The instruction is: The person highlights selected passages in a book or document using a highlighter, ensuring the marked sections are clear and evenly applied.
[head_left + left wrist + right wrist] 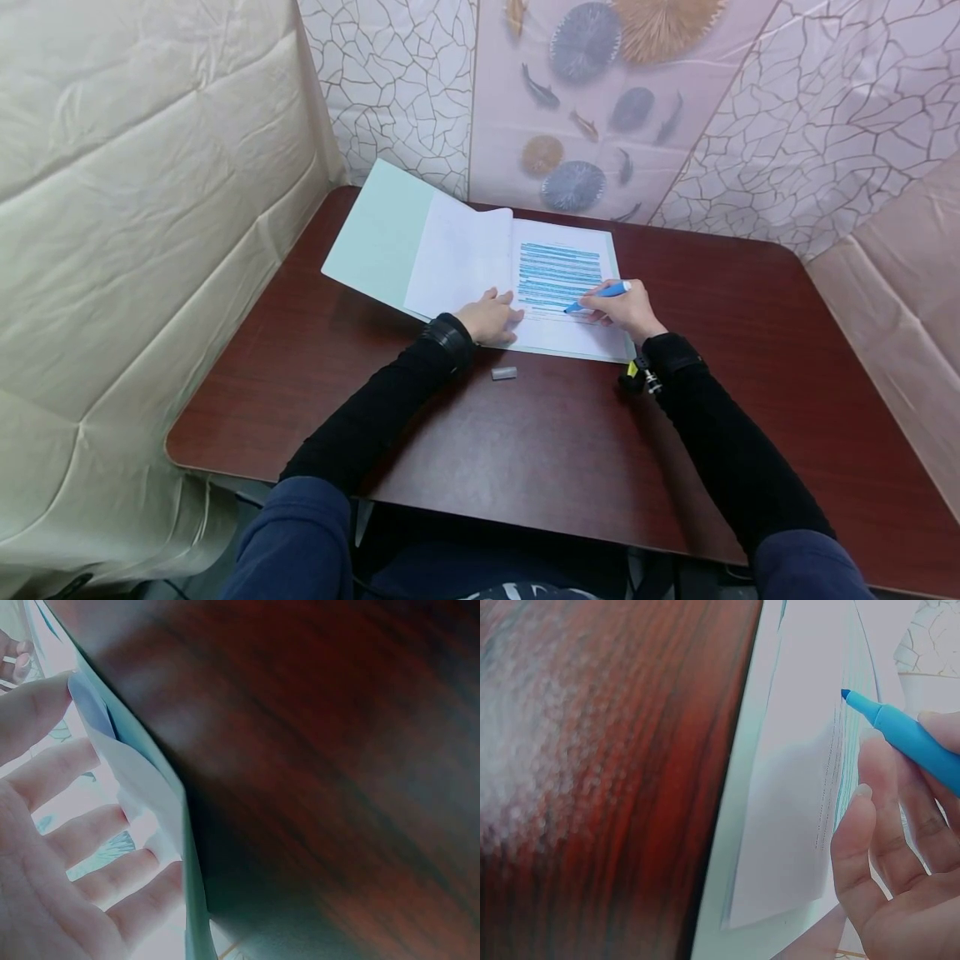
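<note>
My right hand (627, 310) pinches a blue marker (613, 289), its dark felt tip down at the lower lines of a printed page (570, 335). Broad blue strokes cover most of the text above the tip; a few plain printed lines show below them. The page lies in an open pale green folder (392, 218), beside a blank white sheet (467, 250) on the left that curls up at the fold. With fingers spread, my left hand (489, 318) rests on the papers near the fold, at their lower edge. In the left wrist view, its fingertips (112, 817) touch the paper.
A small grey piece (504, 372), shaped like a cap, lies on the dark red-brown table (525, 450) in front of the folder. By my right wrist hangs a black and yellow object (632, 377). Patterned cloth (397, 92) stands behind the table, quilted cream fabric (150, 208) at the left.
</note>
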{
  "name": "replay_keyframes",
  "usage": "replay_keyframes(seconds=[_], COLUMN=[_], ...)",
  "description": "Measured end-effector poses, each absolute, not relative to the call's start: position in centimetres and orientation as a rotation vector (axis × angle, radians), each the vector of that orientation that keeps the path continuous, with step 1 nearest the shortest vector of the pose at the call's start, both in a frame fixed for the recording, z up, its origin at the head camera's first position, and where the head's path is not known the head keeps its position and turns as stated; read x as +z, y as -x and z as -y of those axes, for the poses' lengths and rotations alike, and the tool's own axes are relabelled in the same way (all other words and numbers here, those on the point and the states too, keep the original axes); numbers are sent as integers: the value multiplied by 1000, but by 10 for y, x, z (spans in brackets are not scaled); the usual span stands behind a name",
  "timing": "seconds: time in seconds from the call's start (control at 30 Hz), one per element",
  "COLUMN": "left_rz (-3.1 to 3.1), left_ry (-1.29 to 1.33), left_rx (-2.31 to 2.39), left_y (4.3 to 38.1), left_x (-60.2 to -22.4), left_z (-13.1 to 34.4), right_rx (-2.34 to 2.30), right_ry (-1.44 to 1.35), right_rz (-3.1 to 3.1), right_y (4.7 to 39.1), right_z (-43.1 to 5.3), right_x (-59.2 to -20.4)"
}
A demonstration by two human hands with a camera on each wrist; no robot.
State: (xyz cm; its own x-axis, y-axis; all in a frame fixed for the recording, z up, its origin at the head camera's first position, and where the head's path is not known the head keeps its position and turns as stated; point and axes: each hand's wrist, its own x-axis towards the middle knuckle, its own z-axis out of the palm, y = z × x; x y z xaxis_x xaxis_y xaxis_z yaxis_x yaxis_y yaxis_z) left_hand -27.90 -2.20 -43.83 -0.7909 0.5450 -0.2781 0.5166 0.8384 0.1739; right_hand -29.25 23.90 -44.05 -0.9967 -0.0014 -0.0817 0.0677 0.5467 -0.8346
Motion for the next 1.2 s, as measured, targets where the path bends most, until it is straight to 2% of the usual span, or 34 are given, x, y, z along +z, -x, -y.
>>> replay_keyframes(seconds=[0.23,1.2], left_rz=[-2699,-2691], left_ry=[-899,-863], left_rx=[127,128], left_y=[280,278], left_x=[-434,-435], left_z=[23,24], right_rx=[-1469,-1451], right_ry=[3,-6], right_rz=[-2710,-2734], right_y=[292,287], right_z=[-241,-250], right_x=[-438,-441])
